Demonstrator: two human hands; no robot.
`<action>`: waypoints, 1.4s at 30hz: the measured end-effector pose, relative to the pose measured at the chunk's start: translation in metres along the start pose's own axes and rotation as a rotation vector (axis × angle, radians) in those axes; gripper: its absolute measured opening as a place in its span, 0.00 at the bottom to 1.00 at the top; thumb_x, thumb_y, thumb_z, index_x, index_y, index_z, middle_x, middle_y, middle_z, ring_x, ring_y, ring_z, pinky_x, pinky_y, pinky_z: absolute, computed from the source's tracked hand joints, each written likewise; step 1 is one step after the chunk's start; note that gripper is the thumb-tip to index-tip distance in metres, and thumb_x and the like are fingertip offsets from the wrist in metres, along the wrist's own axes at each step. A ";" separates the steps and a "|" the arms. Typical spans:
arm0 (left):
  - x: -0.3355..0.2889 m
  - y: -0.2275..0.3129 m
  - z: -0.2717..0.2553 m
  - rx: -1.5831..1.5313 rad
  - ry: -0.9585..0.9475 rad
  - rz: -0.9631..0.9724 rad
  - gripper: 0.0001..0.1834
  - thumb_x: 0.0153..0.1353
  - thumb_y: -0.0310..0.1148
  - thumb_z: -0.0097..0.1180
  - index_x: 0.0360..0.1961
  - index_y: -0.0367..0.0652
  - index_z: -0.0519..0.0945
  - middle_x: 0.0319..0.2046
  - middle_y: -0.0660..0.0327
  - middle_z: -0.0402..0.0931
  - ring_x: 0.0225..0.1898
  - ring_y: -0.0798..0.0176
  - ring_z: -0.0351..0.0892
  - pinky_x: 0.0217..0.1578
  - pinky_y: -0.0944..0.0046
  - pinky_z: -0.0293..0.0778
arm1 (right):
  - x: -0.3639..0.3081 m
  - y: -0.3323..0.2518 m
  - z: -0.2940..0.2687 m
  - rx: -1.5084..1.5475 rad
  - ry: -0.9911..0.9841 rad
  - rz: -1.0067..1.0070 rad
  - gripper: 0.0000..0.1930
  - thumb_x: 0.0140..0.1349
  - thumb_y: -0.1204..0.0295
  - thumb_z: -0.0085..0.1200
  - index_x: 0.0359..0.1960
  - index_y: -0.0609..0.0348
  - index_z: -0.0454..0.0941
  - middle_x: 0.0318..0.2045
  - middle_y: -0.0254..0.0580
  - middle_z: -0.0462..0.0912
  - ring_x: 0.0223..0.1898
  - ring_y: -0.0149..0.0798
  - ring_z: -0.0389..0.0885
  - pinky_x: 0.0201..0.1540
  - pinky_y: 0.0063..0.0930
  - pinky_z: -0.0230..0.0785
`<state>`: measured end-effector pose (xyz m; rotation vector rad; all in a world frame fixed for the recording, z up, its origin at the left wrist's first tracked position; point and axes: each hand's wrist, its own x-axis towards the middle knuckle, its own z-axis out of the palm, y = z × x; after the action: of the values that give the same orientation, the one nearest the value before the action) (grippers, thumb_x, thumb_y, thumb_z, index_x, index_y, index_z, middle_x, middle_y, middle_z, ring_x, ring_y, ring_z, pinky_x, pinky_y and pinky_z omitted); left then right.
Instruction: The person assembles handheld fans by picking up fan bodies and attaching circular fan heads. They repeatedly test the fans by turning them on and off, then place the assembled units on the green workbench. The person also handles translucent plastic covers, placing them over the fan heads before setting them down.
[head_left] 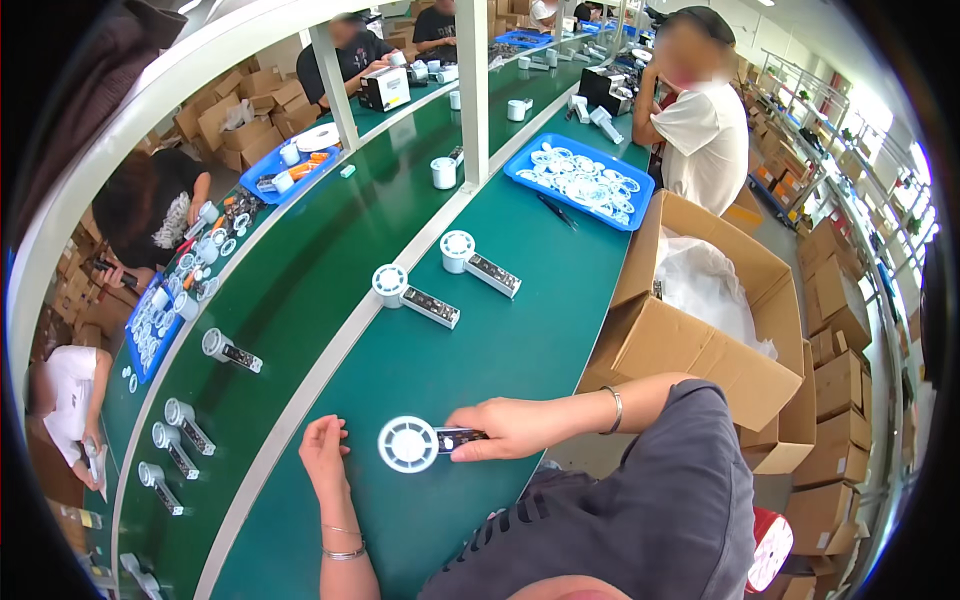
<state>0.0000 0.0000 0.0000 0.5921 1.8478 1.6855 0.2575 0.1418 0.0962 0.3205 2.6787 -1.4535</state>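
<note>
My right hand [510, 428] grips the dark handle of a small handheld fan [408, 445] just above the green worktop. Its round white slotted head faces up and points toward my left hand [325, 450]. That hand hovers a little left of the fan head, apart from it, fingers loosely bent and nothing visible in them. Farther up the worktop lie two similar units: one fan [430, 305] by the pale rail and another fan [485, 265] to its right. Each has a white round head and a handle with an exposed circuit board.
A blue tray [520, 178] of white rings stands at the far right, with dark tweezers [556, 212] beside it. An open cardboard box [690, 350] adjoins the right edge. Past the pale rail [330, 350], a green belt [300, 270] carries several fans. Co-workers sit around.
</note>
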 end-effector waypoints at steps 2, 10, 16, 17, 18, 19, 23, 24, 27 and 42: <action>-0.001 -0.002 -0.002 0.004 -0.006 0.033 0.09 0.59 0.34 0.56 0.36 0.40 0.78 0.31 0.63 0.78 0.29 0.73 0.74 0.23 0.76 0.66 | 0.005 -0.005 -0.002 0.051 -0.013 0.028 0.25 0.62 0.50 0.48 0.41 0.65 0.71 0.29 0.56 0.77 0.31 0.54 0.77 0.35 0.42 0.69; 0.010 0.007 -0.013 0.071 -0.019 0.063 0.08 0.57 0.30 0.57 0.35 0.38 0.78 0.29 0.65 0.77 0.30 0.73 0.74 0.24 0.75 0.68 | 0.045 -0.003 -0.007 0.091 0.073 0.024 0.23 0.58 0.58 0.56 0.45 0.67 0.71 0.35 0.49 0.76 0.34 0.41 0.76 0.37 0.31 0.70; 0.009 -0.001 -0.035 0.141 -0.007 0.140 0.08 0.57 0.33 0.58 0.34 0.38 0.79 0.24 0.64 0.77 0.25 0.74 0.73 0.24 0.72 0.71 | 0.038 -0.092 -0.004 0.500 0.950 -1.064 0.20 0.54 0.58 0.55 0.42 0.58 0.68 0.28 0.39 0.74 0.25 0.35 0.73 0.25 0.26 0.68; 0.010 -0.001 -0.035 0.148 -0.036 0.155 0.08 0.57 0.32 0.57 0.34 0.38 0.78 0.23 0.64 0.77 0.25 0.74 0.73 0.24 0.72 0.71 | 0.042 -0.108 0.000 0.495 1.138 -1.378 0.23 0.55 0.53 0.52 0.45 0.57 0.66 0.28 0.40 0.74 0.21 0.35 0.72 0.22 0.24 0.68; 0.009 0.000 -0.038 0.134 -0.054 0.123 0.09 0.58 0.33 0.57 0.35 0.38 0.78 0.24 0.65 0.76 0.25 0.75 0.73 0.24 0.72 0.71 | 0.044 -0.106 0.004 0.409 1.093 -1.439 0.23 0.55 0.56 0.53 0.47 0.56 0.66 0.31 0.40 0.73 0.22 0.34 0.72 0.22 0.24 0.67; 0.008 -0.002 -0.035 0.110 -0.086 0.092 0.09 0.58 0.34 0.56 0.36 0.39 0.78 0.25 0.66 0.76 0.26 0.75 0.73 0.25 0.72 0.70 | 0.044 -0.100 0.008 0.374 0.914 -1.201 0.23 0.56 0.59 0.53 0.49 0.57 0.65 0.31 0.39 0.73 0.22 0.33 0.72 0.22 0.23 0.66; 0.006 -0.007 -0.028 0.071 -0.074 0.148 0.09 0.58 0.33 0.56 0.34 0.38 0.78 0.24 0.66 0.76 0.24 0.76 0.71 0.24 0.73 0.70 | 0.041 -0.050 0.036 0.044 0.243 -0.256 0.24 0.59 0.70 0.52 0.55 0.61 0.61 0.27 0.36 0.72 0.21 0.29 0.70 0.23 0.22 0.64; 0.008 -0.006 -0.024 0.071 -0.068 0.172 0.09 0.58 0.33 0.56 0.34 0.38 0.78 0.23 0.66 0.75 0.24 0.76 0.71 0.23 0.73 0.70 | 0.045 -0.020 0.044 0.110 0.082 -0.030 0.27 0.58 0.71 0.53 0.57 0.65 0.59 0.31 0.40 0.73 0.26 0.30 0.73 0.28 0.24 0.67; 0.011 -0.007 -0.016 0.060 -0.064 0.187 0.09 0.58 0.33 0.56 0.34 0.38 0.78 0.23 0.67 0.75 0.23 0.76 0.70 0.22 0.73 0.69 | 0.046 0.002 0.050 0.377 -0.051 0.328 0.26 0.58 0.75 0.53 0.58 0.64 0.60 0.25 0.34 0.71 0.19 0.25 0.69 0.20 0.20 0.64; 0.007 0.002 -0.009 0.063 -0.074 0.162 0.08 0.58 0.33 0.55 0.33 0.38 0.78 0.24 0.64 0.76 0.24 0.76 0.71 0.22 0.73 0.70 | 0.093 -0.092 0.001 0.550 1.168 -1.365 0.21 0.58 0.58 0.51 0.42 0.62 0.62 0.25 0.43 0.71 0.21 0.33 0.69 0.27 0.25 0.67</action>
<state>-0.0113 -0.0018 0.0020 0.8395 1.8483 1.6871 0.1462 0.1061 0.1556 -1.3895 3.3014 -3.1102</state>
